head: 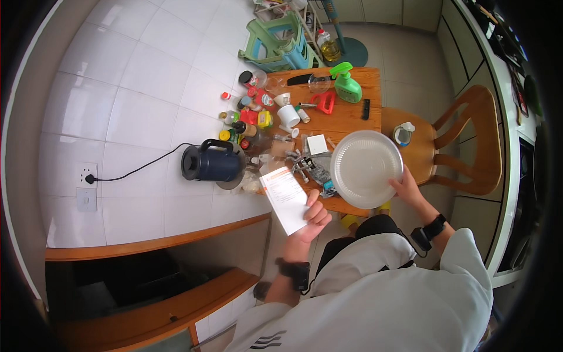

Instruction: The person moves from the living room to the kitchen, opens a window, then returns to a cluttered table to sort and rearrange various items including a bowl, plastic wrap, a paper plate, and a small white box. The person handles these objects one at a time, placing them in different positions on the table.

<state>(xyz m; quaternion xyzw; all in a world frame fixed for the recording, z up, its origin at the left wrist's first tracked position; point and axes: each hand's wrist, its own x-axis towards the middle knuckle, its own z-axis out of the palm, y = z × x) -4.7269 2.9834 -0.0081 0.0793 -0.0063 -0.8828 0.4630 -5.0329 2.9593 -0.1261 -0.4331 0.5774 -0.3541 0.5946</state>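
My left hand (317, 216) grips the lower right edge of a white paper slip (283, 198) that bears printed writing. In my right hand (403, 187) is a round clear plastic lid or plate (366, 169), held by its right rim over the front of the wooden table (352, 121). Beneath and left of the plate lie a heap of small metal fittings (302, 165), a crumpled grey plastic bag (321, 169) and a small white box (317, 144). The plate hides part of the table.
An electric kettle (211, 160) stands at the left by the tiled wall. Bottles, a ketchup bottle (264, 99) and a white cup (288, 116) crowd the table's left side. At the back are a green spray bottle (348, 88) and red-handled tool (325, 102). A wooden chair (468, 141) adjoins the right side.
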